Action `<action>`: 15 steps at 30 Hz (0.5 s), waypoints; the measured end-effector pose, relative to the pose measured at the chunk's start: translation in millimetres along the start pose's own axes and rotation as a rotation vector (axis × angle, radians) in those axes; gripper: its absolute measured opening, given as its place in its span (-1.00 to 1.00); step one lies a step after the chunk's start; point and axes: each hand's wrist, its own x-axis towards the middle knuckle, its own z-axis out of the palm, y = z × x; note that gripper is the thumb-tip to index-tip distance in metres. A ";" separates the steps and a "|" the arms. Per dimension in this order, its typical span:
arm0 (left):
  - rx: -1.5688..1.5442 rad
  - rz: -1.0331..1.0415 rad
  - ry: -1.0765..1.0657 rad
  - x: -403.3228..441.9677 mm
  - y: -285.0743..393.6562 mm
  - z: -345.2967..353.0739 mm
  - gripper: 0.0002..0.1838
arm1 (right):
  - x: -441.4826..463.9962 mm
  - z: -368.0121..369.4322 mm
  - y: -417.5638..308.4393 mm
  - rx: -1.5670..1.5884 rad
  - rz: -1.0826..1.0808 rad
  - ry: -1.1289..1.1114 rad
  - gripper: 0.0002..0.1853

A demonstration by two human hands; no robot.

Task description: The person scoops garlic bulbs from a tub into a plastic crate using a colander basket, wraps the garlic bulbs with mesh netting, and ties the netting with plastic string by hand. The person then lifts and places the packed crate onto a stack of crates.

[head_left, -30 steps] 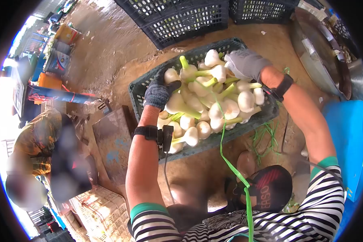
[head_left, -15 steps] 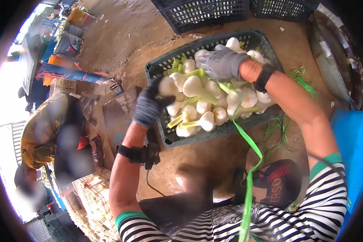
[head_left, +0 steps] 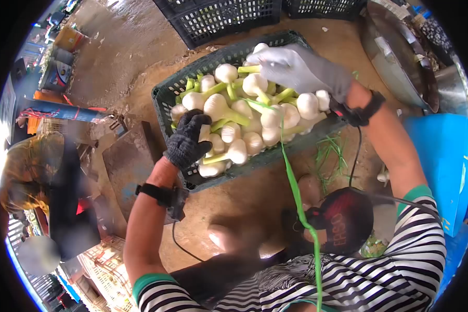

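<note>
Garlic bulbs [head_left: 216, 106] with trimmed green stalks fill a dark plastic crate [head_left: 223, 179] in front of me. At the crate's left end, my left hand [head_left: 188, 139], in a dark knit glove, curls its fingers and thumb around a garlic bulb [head_left: 205, 134] low in the pile. My right hand [head_left: 301, 67], in a grey glove and smeared by motion, is over the crate's far right part. Its fingers are closed, and a cut stalk [head_left: 249, 68] sticks out at their tips; the palm side is hidden. A green strip [head_left: 302, 208] runs from the pile toward my chest.
Black crates [head_left: 229, 23] stand beyond the garlic. A large metal pan [head_left: 398, 57] is at the far right, above a blue box [head_left: 437, 161]. Green shreds [head_left: 330, 156] lie on the floor. Another person [head_left: 31, 171] is at the left, near a metal plate [head_left: 127, 166].
The view has shifted, so the crate appears farther left. My left hand has lowered onto the bulbs at the crate's left end. My right hand has turned, and a stalk now shows at its fingertips.
</note>
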 end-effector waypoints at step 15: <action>0.229 0.006 -0.048 -27.6 78.4 14.2 -0.75 | -45.7 59.6 28.8 -0.504 -0.258 -0.026 -0.39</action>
